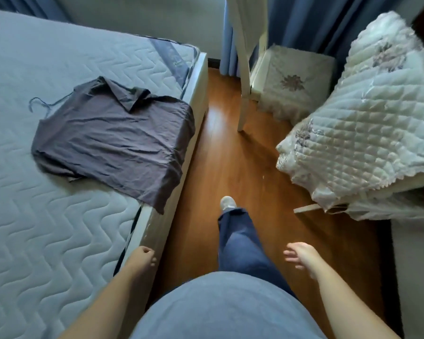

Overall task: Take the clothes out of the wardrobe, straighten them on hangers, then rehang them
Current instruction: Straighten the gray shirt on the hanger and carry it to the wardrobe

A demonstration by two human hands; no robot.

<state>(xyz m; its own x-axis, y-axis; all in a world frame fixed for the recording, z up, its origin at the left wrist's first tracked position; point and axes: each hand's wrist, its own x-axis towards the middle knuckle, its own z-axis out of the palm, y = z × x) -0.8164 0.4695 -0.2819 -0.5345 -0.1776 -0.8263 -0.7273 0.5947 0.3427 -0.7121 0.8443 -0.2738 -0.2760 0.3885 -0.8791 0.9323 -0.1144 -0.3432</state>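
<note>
Stepping past the bed [34, 216], left hand [146, 255] and right hand [299, 255] loose, empty.
Shirt [113, 133] overhangs the right edge; my leg could snag it off.

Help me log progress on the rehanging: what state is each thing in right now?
Shirt: lying flat on the mattress, wrinkled, hem over the edge.
Hanger: partly hidden by the shirt, hook out on the mattress.
Left hand: loosely curled, empty.
Right hand: fingers spread, empty.
Chair: upright on the floor.
</note>
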